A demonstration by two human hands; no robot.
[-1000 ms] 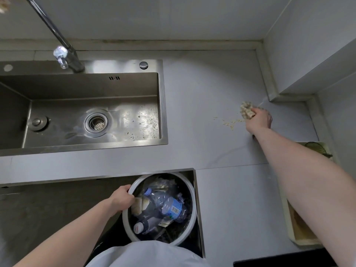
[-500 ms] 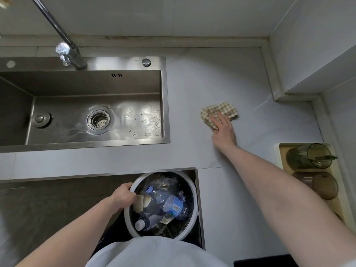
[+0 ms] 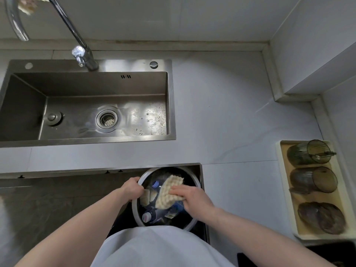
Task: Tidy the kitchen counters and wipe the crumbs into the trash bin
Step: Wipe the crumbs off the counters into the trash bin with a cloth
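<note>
The cloth (image 3: 169, 191) is a checked beige-and-cream rag with a bumpy waffle texture, and it's hanging over the open mouth of the trash bin (image 3: 194, 177), part of it flopping toward the far rim. The right hand (image 3: 192, 199) is pinching it, fingers curled over the near edge of the fabric, right above the bin. The left hand (image 3: 133, 187) is gripping the bin's left rim, fingers wrapped over the edge.

The bin itself is round with a pale rim, sitting down in a square cutout at the front edge of the grey counter (image 3: 231, 122). Inside it there's a clear plastic bottle (image 3: 154, 215) with a blue label and a white-and-red cap lying on its side, plus some crumpled paper-looking scraps; the rest is too dark to make out.

Further back the steel sink (image 3: 86, 105) is showing a drain strainer (image 3: 107, 118) in the middle of its floor, a round plug to the left of that, and some speckly spots on the right side of the basin. The faucet (image 3: 82, 54) is rising from the sink's back ledge.

Over on the right, a cream tray (image 3: 279, 170) is holding 3 smoky tinted glasses (image 3: 312, 180) lying on their sides in a row.
</note>
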